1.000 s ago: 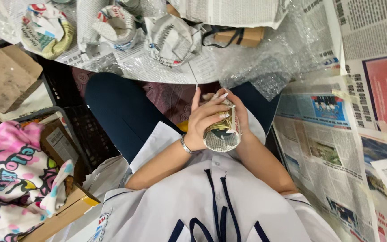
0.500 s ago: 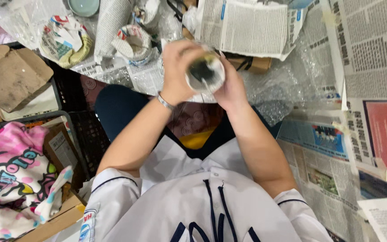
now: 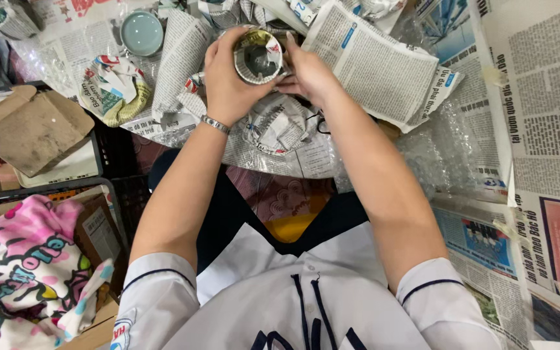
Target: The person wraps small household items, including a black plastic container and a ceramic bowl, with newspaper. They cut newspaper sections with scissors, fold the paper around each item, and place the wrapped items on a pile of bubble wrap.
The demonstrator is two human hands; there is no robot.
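Both my hands hold a round cup wrapped in newspaper [image 3: 258, 57], its open mouth facing the camera. My left hand [image 3: 227, 81] cups its left side, with a metal bracelet on the wrist. My right hand [image 3: 307, 72] grips the right side, fingers pressed on the paper at the rim. The cup is held above a pile of other newspaper-wrapped pieces [image 3: 273, 126] on the table.
A bare pale-blue bowl [image 3: 142, 33] sits at the far left among wrapped bundles [image 3: 114, 87]. Bubble wrap [image 3: 445, 152] and newspaper sheets [image 3: 377, 65] cover the table. A cardboard box [image 3: 30, 129], black crate and a colourful printed cloth [image 3: 21, 272] lie at left.
My hands have carried the wrapped cup from my lap up and forward over the table. The camera has tilted toward the table.
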